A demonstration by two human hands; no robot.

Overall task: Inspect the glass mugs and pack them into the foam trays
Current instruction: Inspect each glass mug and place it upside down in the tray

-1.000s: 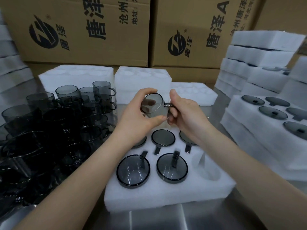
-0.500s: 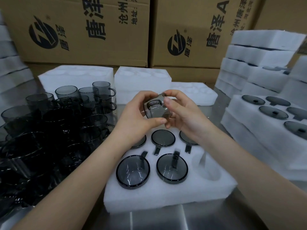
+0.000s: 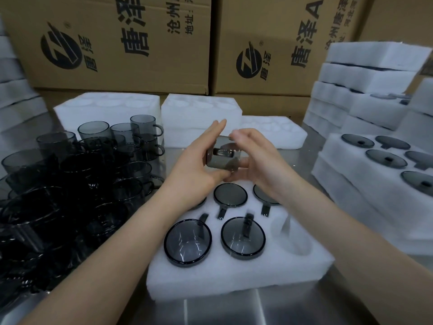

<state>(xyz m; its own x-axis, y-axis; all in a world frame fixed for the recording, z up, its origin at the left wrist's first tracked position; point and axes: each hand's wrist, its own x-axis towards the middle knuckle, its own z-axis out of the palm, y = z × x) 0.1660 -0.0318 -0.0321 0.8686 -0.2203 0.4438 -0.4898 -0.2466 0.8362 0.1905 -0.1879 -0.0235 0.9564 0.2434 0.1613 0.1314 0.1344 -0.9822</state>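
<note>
Both hands are up over the middle of the shiny metal surface [image 3: 225,308], with a smoky grey glass mug [image 3: 222,158] lying on its side between them, handle facing the camera. The left hand [image 3: 194,165] has its fingers straight and pointing up; its palm is against the mug's left side and its thumb is underneath. The right hand [image 3: 260,158] grasps the mug from the other side, fingers curved over the top and round the back. The mug is in the air, above the far row of the white foam tray [image 3: 234,275] at the near edge of the surface.

Five packed grey mugs [image 3: 242,239] sit in that tray's round pockets, handles in the slots, and the near-right pocket [image 3: 290,238] shows bare foam. A crowd of loose dark glass mugs [image 3: 93,174] fills the left side of the surface. White foam blocks [image 3: 201,109] lie along the far edge, with printed cardboard boxes [image 3: 117,43] behind them. At the right edge there is a filled foam tray [image 3: 346,184], and stacked white foam trays [image 3: 365,73] rise beyond it.
</note>
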